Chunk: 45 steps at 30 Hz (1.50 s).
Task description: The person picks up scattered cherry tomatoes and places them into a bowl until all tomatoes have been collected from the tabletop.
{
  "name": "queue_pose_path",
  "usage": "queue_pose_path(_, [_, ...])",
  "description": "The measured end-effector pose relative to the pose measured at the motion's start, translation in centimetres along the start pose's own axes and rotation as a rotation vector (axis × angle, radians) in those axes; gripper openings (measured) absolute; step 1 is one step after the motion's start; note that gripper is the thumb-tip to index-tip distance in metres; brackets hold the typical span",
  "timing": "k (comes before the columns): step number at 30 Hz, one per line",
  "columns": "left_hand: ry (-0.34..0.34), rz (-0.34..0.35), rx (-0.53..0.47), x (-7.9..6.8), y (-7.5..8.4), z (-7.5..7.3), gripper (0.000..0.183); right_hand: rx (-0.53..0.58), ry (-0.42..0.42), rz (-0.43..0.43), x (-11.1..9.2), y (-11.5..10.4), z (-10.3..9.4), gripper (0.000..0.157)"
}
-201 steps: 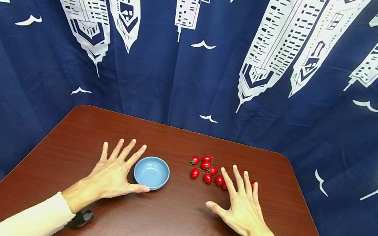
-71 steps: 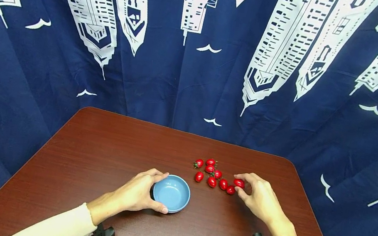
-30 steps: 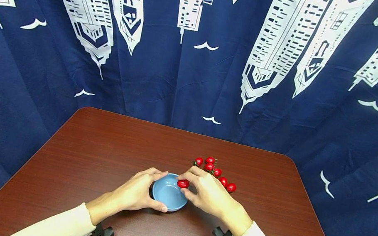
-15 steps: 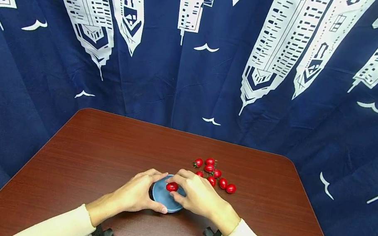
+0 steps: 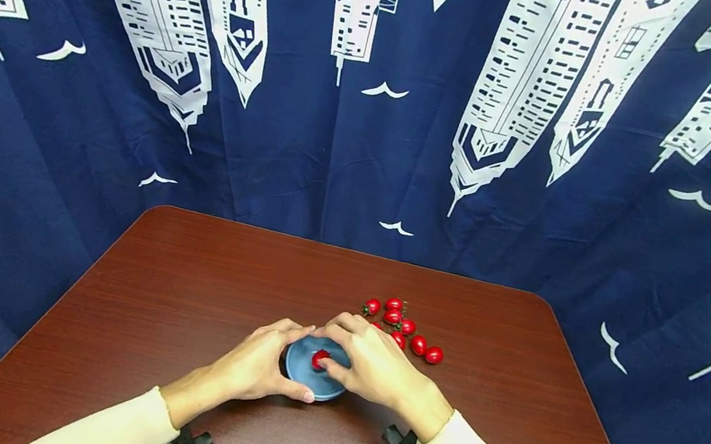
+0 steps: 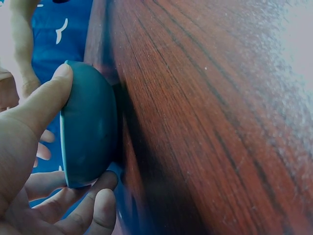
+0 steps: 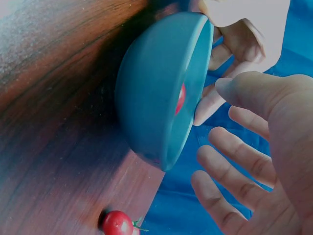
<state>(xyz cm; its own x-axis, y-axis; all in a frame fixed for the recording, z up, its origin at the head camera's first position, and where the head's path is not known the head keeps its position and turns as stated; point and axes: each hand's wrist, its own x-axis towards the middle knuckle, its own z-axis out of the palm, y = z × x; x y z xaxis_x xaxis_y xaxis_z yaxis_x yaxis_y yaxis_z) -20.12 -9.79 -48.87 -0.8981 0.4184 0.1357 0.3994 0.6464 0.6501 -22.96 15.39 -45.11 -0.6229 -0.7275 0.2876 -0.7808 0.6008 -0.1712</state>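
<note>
A small blue bowl stands on the table, gripped around its left side by my left hand. In the left wrist view the thumb lies over one side of the bowl and the fingers curl around the opposite side. Inside it lies one red cherry tomato, partly covered by my right thumb in the head view. My right hand hovers over the bowl's right side. In the right wrist view its fingers are spread apart with nothing between them, and the tomato shows past the rim.
Several loose cherry tomatoes lie on the brown wooden table behind and right of the bowl, some with green stems. My right hand partly hides the nearest ones. A blue curtain with white printed buildings hangs behind the table.
My left hand first drew the bowl rightward and held it. My right hand picked the rightmost cherry tomato, carried it left over the bowl, and has just let it go inside.
</note>
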Motion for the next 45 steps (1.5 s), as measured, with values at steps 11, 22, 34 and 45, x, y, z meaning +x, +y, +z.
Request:
queue_pose_path(11, [0.001,-0.010,0.010,0.4,-0.2,-0.4,0.112,0.015,0.011,0.013,-0.3,0.4,-1.0,0.041])
queue_pose_path(22, [0.021,0.009,0.018,0.2,-0.2,-0.3,0.112,0.004,0.076,0.050,-2.4,1.8,-2.2,0.042])
queue_pose_path(34, [0.047,0.020,0.027,-0.2,-0.4,0.2,0.113,-0.062,0.146,0.184,-6.1,5.3,-3.1,0.043])
queue_pose_path(45, [0.043,0.030,0.024,-0.1,-0.3,0.1,0.112,-0.001,0.105,0.399,-9.8,10.0,-2.6,0.052])
